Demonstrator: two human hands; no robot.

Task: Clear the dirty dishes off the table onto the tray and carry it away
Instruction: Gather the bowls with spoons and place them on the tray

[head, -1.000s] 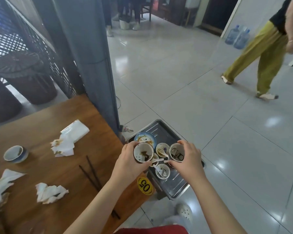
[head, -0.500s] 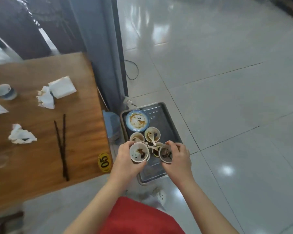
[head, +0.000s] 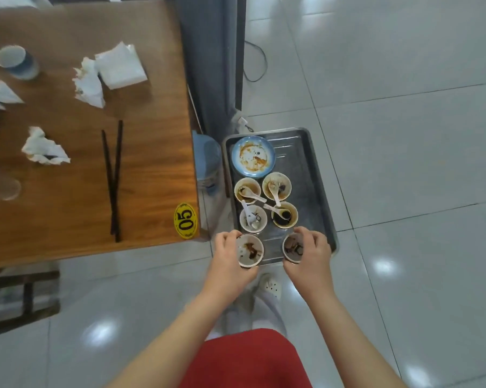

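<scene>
Okay: your left hand (head: 230,257) is wrapped around bowl 1 (head: 249,250) and your right hand (head: 310,254) around bowl 2 (head: 293,247), fingers curled on the rims. Both bowls are at the tray's (head: 317,191) near edge, left and right; can't tell if they're touching down. Four spoon bowls (head: 265,203) sit just beyond, mid-tray, and a plate (head: 253,156) is in the far left corner. The right strip and far right corner are bare. The table (head: 82,191) edge is close on the left, with chopsticks (head: 114,180), napkins (head: 110,71) and a cup (head: 15,61) on it.
</scene>
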